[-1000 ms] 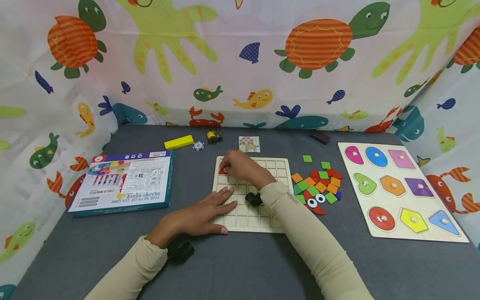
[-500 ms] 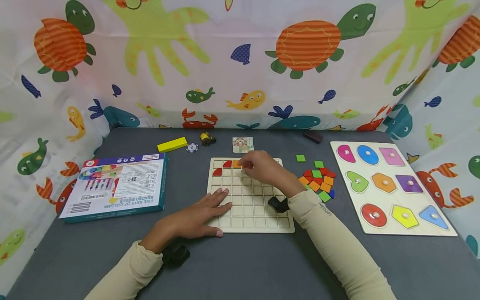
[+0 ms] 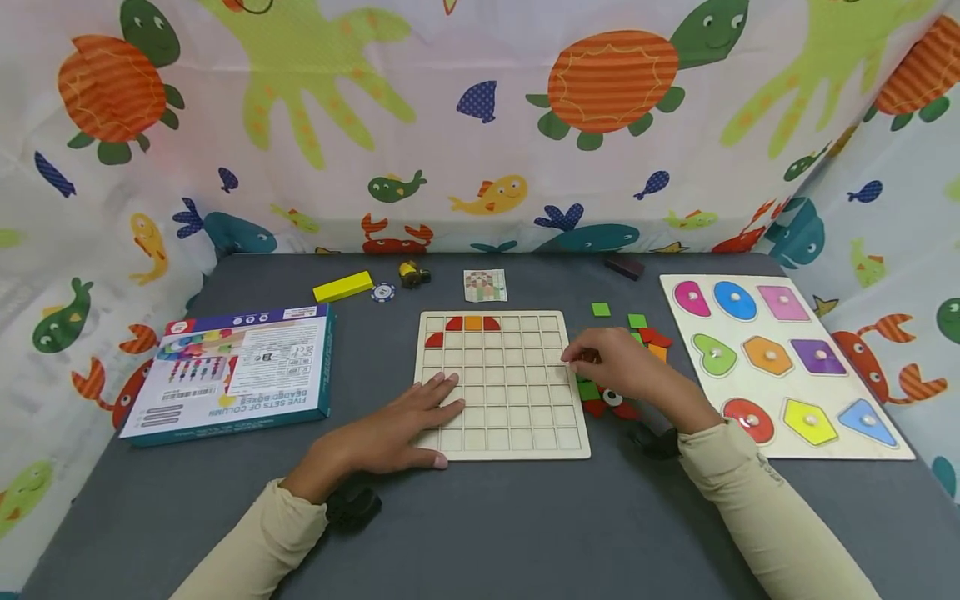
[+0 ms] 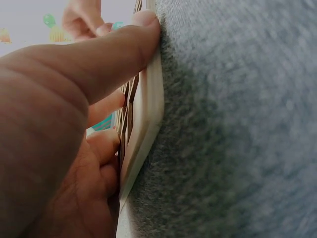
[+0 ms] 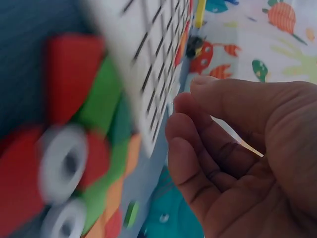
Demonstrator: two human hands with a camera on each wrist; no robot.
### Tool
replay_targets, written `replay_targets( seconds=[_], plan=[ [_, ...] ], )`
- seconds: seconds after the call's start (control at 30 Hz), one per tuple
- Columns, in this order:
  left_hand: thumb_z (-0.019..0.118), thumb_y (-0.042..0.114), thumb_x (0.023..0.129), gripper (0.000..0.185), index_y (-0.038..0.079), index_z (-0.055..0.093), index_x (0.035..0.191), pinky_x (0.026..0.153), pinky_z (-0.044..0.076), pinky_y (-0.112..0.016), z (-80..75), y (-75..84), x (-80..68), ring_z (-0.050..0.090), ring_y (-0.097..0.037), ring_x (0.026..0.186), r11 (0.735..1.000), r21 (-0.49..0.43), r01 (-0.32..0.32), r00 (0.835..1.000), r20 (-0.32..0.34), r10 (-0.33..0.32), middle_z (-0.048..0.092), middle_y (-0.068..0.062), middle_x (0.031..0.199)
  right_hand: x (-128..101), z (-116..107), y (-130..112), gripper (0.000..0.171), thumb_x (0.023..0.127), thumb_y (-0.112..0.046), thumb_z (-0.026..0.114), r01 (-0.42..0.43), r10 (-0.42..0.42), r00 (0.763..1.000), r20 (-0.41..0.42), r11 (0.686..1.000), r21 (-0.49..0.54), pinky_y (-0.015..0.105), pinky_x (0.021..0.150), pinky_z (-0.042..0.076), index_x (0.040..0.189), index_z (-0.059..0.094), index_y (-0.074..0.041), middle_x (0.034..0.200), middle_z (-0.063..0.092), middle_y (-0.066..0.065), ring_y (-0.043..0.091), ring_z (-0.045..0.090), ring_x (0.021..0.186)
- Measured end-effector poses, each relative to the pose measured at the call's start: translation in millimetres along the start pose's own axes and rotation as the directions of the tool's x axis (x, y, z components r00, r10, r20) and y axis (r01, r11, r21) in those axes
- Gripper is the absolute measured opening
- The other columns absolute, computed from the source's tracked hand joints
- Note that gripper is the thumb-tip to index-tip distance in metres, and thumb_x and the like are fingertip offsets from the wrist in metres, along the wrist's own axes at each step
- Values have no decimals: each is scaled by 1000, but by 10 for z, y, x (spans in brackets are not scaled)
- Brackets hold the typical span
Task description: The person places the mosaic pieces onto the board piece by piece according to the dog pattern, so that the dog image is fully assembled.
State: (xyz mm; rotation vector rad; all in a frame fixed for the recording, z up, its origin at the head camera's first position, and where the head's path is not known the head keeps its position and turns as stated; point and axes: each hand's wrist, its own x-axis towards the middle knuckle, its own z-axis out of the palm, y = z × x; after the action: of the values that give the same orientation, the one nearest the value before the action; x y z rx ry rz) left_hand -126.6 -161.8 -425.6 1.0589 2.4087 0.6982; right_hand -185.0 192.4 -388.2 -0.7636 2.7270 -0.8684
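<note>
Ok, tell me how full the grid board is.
Nearly empty: the grid board holds only four pieces at its far left corner; every other visible cell is bare.

The grid board [image 3: 501, 385] is pale wood, with three red quarter-round tiles [image 3: 453, 324] and one orange square tile [image 3: 472, 322] in its top rows. The loose tile pile [image 3: 645, 342] mixes green, red and orange. The counter [image 3: 480, 517] is dark grey. The backdrop cloth [image 3: 480, 125] is white, printed with orange-striped turtles, fish and crabs. Both sleeves [image 3: 757, 508] are beige.
</note>
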Motion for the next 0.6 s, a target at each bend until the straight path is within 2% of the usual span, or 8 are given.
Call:
replay_targets(
  seconds=[0.13,0.3,0.47,0.6],
  plan=[
    [68,41,90,79,15,29,154,116,7,-47,8,6,19,-2,-24,148,1000,13,2,1000,4,-2,3,-6,163,-254,-54,164,13,91,-3,67,-54,54,999,9,998,19,32,68,51,103,72,-3,92,67,2,14,58,76],
    [66,42,91,79,15,28,154,116,7,-45,18,-4,16,-3,-23,148,999,41,-10,1000,12,9,2,-7,163,-463,-60,299,15,87,-2,71,-76,76,997,-5,997,-3,29,68,53,102,74,-5,91,69,0,13,60,78],
    [67,41,91,78,15,28,154,116,6,-46,10,6,-1,-3,-23,148,1000,27,1,1000,12,-1,2,-7,163,-540,-12,321,17,85,-2,73,-81,80,995,-55,996,-27,30,68,52,102,75,-4,90,70,0,15,59,79],
    [66,41,92,78,14,28,154,116,7,-46,-11,16,-2,-3,-23,148,1000,26,-3,1000,15,2,2,-7,163,-537,52,271,17,84,-5,75,-113,107,992,-70,990,-83,32,67,51,101,75,-5,87,68,-1,15,57,75]
  ],
)
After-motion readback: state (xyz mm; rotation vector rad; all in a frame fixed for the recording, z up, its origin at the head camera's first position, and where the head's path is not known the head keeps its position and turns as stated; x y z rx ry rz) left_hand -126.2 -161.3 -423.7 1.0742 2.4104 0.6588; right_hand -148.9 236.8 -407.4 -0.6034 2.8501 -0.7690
